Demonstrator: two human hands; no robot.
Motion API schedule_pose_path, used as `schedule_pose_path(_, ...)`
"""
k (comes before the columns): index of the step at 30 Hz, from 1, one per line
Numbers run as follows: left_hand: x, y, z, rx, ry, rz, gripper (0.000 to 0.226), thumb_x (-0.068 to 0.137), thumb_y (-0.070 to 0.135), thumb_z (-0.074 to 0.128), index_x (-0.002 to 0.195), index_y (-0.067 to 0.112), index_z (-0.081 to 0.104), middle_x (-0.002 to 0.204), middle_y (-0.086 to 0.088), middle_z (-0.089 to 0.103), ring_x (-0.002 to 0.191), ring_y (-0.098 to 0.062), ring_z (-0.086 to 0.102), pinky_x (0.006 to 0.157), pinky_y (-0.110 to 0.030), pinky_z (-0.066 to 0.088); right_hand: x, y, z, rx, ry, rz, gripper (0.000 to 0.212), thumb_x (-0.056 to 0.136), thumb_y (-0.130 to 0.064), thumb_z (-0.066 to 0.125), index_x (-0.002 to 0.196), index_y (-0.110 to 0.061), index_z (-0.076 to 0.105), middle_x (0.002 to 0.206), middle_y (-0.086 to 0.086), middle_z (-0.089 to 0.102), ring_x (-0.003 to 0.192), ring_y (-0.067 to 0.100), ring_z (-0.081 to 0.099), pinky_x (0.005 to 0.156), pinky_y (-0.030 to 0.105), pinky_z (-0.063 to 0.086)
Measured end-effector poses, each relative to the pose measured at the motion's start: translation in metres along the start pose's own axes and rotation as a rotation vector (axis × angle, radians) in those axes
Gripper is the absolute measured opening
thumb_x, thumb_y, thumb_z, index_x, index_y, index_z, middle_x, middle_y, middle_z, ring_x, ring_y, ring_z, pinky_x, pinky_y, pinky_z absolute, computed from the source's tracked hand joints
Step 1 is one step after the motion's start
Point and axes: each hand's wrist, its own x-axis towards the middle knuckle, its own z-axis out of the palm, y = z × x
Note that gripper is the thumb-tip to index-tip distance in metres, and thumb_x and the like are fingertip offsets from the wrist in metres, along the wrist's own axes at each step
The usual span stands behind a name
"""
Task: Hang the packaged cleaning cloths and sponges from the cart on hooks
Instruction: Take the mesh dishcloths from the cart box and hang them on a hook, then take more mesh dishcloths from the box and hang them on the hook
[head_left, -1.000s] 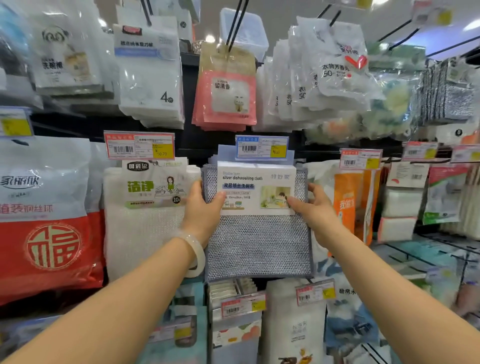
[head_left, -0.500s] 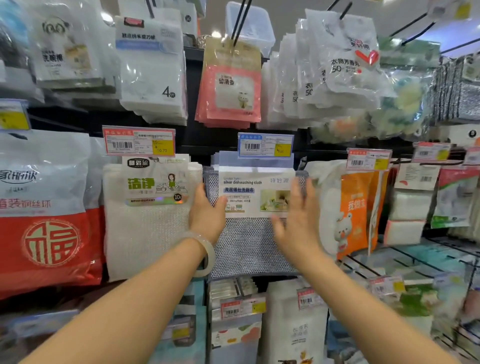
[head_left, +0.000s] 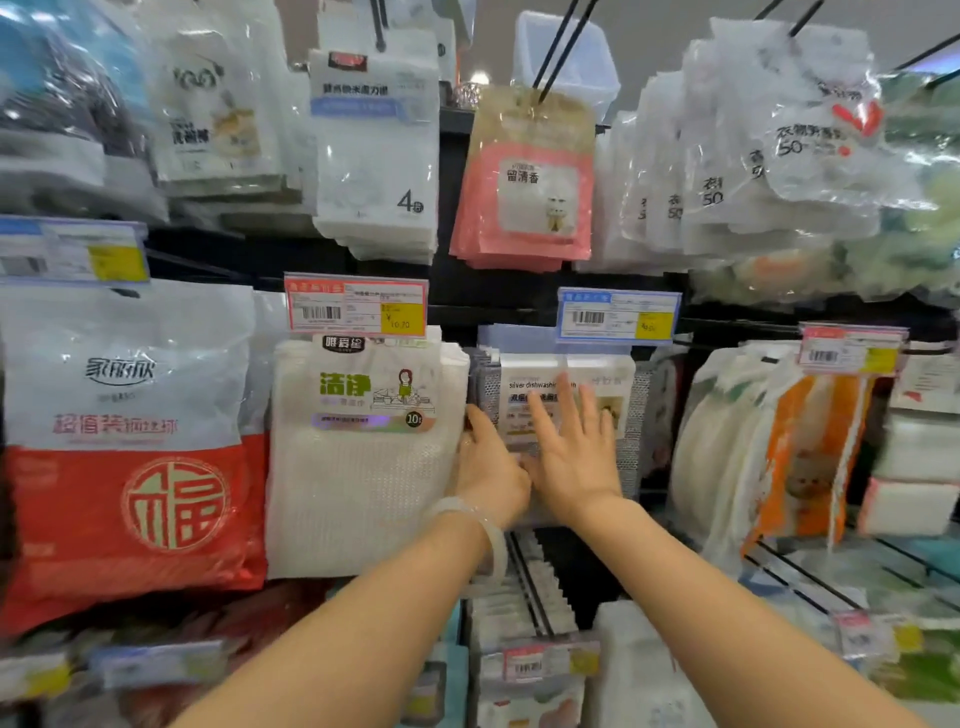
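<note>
A silver dishwashing cloth pack (head_left: 635, 410), grey mesh with a white label card, hangs on its hook under a blue price tag (head_left: 617, 315) in the middle of the display. My right hand (head_left: 569, 457) lies flat against the pack's front with fingers straight and spread. My left hand (head_left: 485, 467), with a pale bracelet on the wrist, touches the pack's left edge; its fingers are mostly hidden behind the right hand. Neither hand grips anything that I can see.
A white cloth pack with green lettering (head_left: 363, 457) hangs just left. A red and white bag (head_left: 130, 441) is further left. Orange and white packs (head_left: 779, 447) hang right. Pink pouches (head_left: 524, 182) and clear bags hang above, more packs below.
My right hand let go of the pack's right edge and moved left onto its front, fingers spread. The pack sits further back on the hook. The view shifted closer and leftward.
</note>
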Motion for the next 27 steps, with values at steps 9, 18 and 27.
schedule_pose_path(9, -0.034, -0.045, -0.004, 0.282, -0.239, 0.274, 0.074, 0.092, 0.016, 0.053, 0.151, 0.02, 0.007, 0.16, -0.007, 0.002, 0.147, -0.021, 0.004, 0.117, -0.031, 0.009, -0.038, -0.002, 0.018, 0.057, -0.093, 0.068, 0.075, 0.094, -0.045, 0.041, 0.149, -0.026, -0.006, 0.157, 0.007, -0.02, 0.143, 0.027, -0.023, 0.116, 0.043, -0.006)
schedule_pose_path(18, -0.09, -0.09, -0.053, 0.596, 0.028, 0.349, 0.077, 0.089, 0.02, 0.051, 0.15, 0.015, 0.006, 0.16, -0.008, 0.002, 0.147, -0.023, -0.002, 0.118, -0.033, -0.001, -0.086, -0.062, 0.007, 0.231, 0.002, -0.205, 0.076, 0.079, -0.026, 0.069, 0.144, -0.015, 0.031, 0.157, 0.017, 0.01, 0.145, 0.037, 0.004, 0.115, 0.05, 0.015)
schedule_pose_path(27, -0.212, -0.18, -0.199, 0.873, 0.256, -0.273, 0.078, 0.095, 0.025, 0.047, 0.15, 0.019, -0.007, 0.159, -0.01, -0.013, 0.146, -0.026, -0.016, 0.118, -0.042, -0.004, -0.159, -0.259, 0.024, 0.357, -0.158, -0.755, 0.077, 0.089, -0.035, 0.051, 0.15, -0.023, 0.005, 0.158, 0.011, -0.012, 0.145, 0.031, -0.011, 0.118, 0.043, 0.004)
